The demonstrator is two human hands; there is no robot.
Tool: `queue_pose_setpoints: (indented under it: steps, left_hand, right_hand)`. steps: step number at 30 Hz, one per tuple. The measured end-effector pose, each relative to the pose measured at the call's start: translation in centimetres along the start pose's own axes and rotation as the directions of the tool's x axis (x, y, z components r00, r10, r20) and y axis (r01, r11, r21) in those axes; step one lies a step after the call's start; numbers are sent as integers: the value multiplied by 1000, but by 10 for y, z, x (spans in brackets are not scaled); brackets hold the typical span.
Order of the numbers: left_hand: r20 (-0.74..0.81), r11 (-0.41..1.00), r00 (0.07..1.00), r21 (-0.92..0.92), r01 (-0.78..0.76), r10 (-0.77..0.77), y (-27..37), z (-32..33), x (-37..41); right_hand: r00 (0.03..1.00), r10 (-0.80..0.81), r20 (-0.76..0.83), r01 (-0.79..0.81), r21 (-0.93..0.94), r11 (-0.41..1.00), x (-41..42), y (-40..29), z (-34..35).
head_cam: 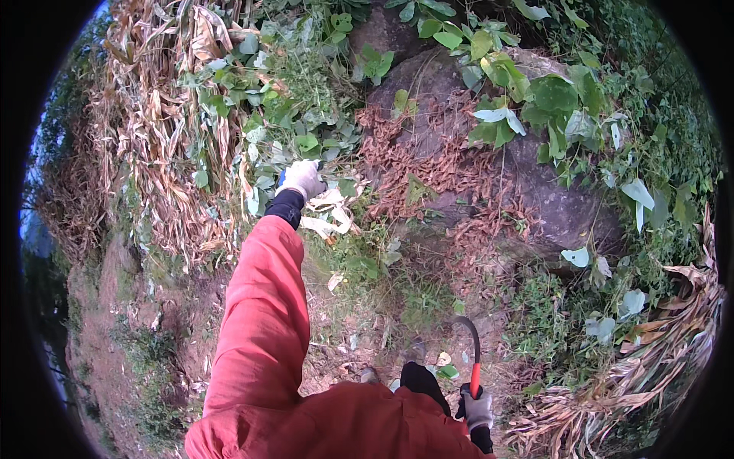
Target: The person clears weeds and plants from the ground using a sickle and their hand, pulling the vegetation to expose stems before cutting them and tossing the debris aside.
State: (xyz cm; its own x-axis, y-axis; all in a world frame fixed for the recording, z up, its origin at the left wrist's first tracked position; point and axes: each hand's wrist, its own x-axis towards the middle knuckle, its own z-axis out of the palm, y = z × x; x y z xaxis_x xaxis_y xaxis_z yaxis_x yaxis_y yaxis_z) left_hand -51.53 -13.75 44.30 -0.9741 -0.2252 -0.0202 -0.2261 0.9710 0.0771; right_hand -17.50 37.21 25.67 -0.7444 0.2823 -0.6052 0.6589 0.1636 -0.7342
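Note:
My left hand (303,179), in a white and blue work glove, reaches forward into green leafy vines (321,140) beside the dried corn stalks (166,132). Its fingers are mostly hidden, so what they hold cannot be told. Pale dry husks (330,212) lie just beside its wrist. Low at my right side, my right hand (477,406), gloved too, is closed around the red-orange handle of a sickle (475,358). The sickle's dark curved blade points up and bends to the left, over the ground.
A large rock (436,103) with brown withered plants (424,166) on it stands ahead. Broad-leaved vines (550,97) hang over it at the right. More dry stalks (619,401) lie at the lower right. Weeds and bare soil (338,356) are around my feet.

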Motion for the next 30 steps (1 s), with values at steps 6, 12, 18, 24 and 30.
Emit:
queue_pose_setpoints:
  steps: [6, 12, 18, 24, 30]
  left_hand:
    - [408, 964, 880, -206, -171, 243, -24, 148, -105]
    - [560, 972, 816, -233, -12, 144, -63, 219, -190]
    - [458, 938, 874, -346, 6, 164, -91, 253, -239]
    - [456, 943, 889, -311, 118, 40, -101, 273, -289]
    - [453, 791, 891, -529, 308, -44, -62, 287, -333]
  right_hand:
    - [994, 96, 58, -92, -72, 993, -12, 9, -10]
    - [986, -141, 94, 169, -466, 869, -10, 43, -18]
    - [987, -79, 141, 146, -576, 804, -18, -3, -17]
    - [946, -101, 307, 225, -400, 889, 43, 1, -20]
    - [878, -88, 470, 306, -410, 859, 60, -53, -29]
